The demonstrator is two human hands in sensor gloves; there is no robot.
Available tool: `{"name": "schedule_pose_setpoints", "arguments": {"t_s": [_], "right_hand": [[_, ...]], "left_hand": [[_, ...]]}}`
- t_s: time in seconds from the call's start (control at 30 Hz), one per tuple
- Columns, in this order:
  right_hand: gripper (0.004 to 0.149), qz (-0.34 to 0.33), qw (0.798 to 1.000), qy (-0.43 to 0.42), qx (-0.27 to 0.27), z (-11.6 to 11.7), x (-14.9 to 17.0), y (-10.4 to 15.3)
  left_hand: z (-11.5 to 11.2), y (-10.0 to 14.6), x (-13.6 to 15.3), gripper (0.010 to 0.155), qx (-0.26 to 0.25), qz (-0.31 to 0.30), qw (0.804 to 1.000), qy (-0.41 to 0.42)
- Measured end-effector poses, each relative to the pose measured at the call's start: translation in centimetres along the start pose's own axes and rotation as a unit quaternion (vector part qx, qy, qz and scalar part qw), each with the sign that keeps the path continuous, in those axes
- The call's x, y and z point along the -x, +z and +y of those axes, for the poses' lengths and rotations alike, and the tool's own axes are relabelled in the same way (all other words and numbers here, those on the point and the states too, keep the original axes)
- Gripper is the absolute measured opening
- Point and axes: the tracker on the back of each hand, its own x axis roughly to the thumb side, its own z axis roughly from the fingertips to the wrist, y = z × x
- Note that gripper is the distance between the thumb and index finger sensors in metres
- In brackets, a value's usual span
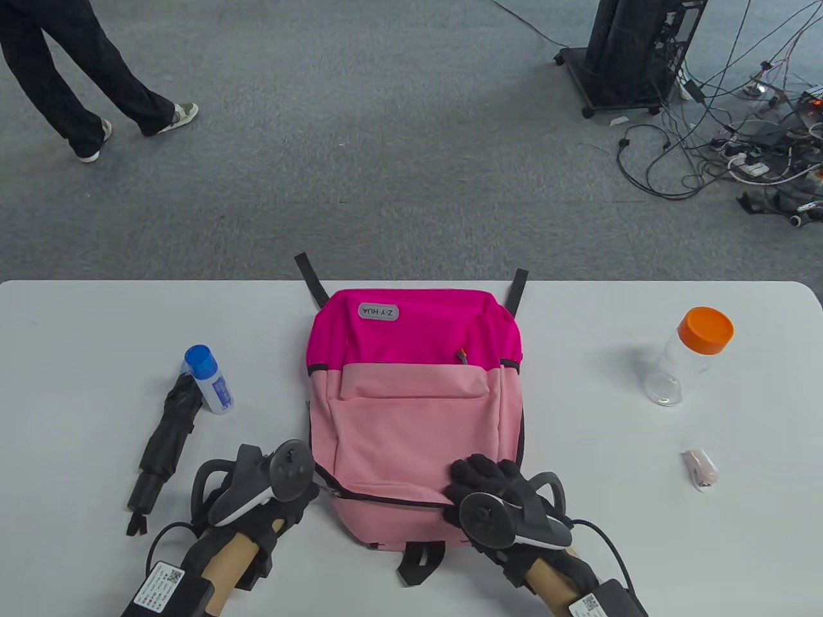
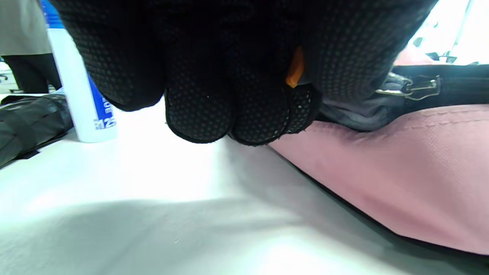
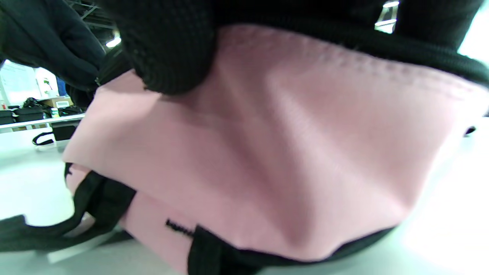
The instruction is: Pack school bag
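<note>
Left hand [image 1: 267,491] is curling tight, pinching an orange zipper pull [image 2: 295,68] at the pink backpack [image 1: 415,411] near-left corner. Right hand [image 1: 495,495] is gripping the backpack's near-right fabric.

We've got open tabletop [image 1: 611,514] to the right of the backpack [image 1: 415,398], with just the orange-capped jar [image 1: 691,363] and a small pinkish item [image 1: 701,469] sitting out toward the right end. On the left it's tighter, since the blue-capped bottle [image 1: 209,379] and folded black umbrella [image 1: 164,443] lie touching each other, leaving us a lane between them and the bag.
</note>
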Motion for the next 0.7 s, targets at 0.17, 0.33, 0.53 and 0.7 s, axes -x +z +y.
{"name": "schedule_pose_setpoints", "arguments": {"t_s": [0.17, 0.33, 0.53, 0.7], "right_hand": [[0.046, 0.009, 0.999, -0.031, 0.017, 0.0, 1.5, 0.2], [0.046, 0.006, 1.0, -0.003, 0.016, 0.1, 1.0, 0.2], [0.046, -0.02, 0.999, -0.032, 0.008, -0.2, 1.3, 0.3], [0.045, -0.027, 0.999, -0.026, 0.019, -0.1, 1.5, 1.4]], "left_hand": [[3.3, 4.0, -1.6, 0.044, -0.037, -0.061, 0.997, -0.02], [1.8, 3.1, -0.2, 0.043, -0.034, -0.05, 0.998, -0.023], [1.4, 2.1, 0.4, 0.042, -0.108, -0.029, 0.993, -0.019], [-0.2, -1.3, 2.8, 0.042, -0.117, 0.061, 0.986, -0.103]]}}
